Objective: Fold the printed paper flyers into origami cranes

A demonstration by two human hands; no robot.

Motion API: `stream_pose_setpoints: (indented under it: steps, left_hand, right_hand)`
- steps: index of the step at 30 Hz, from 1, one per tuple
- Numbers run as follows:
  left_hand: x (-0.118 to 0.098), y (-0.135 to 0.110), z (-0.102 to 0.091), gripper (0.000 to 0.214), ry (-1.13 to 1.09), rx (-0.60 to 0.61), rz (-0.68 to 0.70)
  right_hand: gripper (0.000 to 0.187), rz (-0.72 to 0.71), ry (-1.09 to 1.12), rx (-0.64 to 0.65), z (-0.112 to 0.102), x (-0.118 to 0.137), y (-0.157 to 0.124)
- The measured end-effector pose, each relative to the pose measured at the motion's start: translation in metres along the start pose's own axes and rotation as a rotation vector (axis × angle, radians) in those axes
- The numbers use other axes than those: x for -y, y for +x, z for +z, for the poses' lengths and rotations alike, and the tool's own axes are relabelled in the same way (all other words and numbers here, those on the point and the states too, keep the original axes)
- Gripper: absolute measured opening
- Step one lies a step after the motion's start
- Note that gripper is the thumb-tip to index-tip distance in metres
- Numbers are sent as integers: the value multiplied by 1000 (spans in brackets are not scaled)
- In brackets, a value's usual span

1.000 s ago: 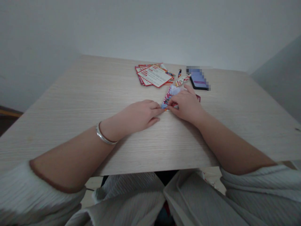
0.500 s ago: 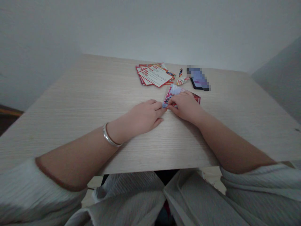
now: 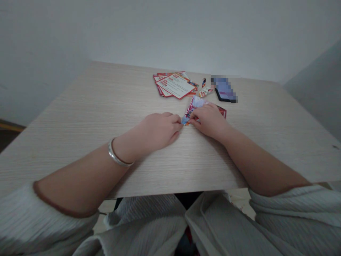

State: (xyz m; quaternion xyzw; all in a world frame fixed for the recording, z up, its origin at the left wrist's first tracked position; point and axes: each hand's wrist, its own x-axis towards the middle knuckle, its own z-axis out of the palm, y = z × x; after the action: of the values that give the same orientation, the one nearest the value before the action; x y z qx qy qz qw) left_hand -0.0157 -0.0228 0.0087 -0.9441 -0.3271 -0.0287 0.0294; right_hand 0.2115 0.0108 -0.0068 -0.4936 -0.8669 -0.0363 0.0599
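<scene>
A colourful printed sheet of paper (image 3: 198, 102), red, white and pale blue, lies on the table under my right hand (image 3: 210, 119). The fingers of that hand are bent, with thumb and forefinger together on the paper near its left edge; the palm covers much of the sheet. My left hand (image 3: 162, 129) has curled fingers, their tips at the paper's lower left corner. Whether they pinch the corner or only touch it is hard to see. A silver bangle (image 3: 117, 156) circles the left wrist.
Beyond the paper, a fanned pile of red-bordered printed cards (image 3: 176, 85) lies on the pale wooden table (image 3: 101, 99). To its right are a small folded paper piece (image 3: 205, 91) and a phone (image 3: 225, 90), partly pixelated. A wall (image 3: 170, 35) rises behind the table.
My left hand has drawn back slightly to the left and its fingers have curled more. More of the paper's lower left corner shows. My right hand has hardly moved.
</scene>
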Motion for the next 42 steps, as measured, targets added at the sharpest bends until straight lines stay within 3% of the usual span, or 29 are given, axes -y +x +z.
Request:
stream_pose_setpoints:
  steps: [8,11,16,22,29,42]
  left_hand:
    - [2,1,7,35,-25,-121,102]
    - [-1,2,9,32,3,-85,88]
    - [-3,2,2,33,88,-30,69]
    - [-3,-4,-7,36,175,-33,-37]
    - [-8,-2,1,40,94,-46,-75]
    - [-16,4,1,49,65,25,-54]
  right_hand:
    - [22,0,74,38,1,15,5]
    - [21,15,132,50,-3,17,4]
    - [21,122,125,10,-15,-2,-7]
    - [21,168,448,61,-9,-25,-13]
    - [19,226,371,68,-13,-15,-9]
    - [16,311,372,125,-17,-28,-13]
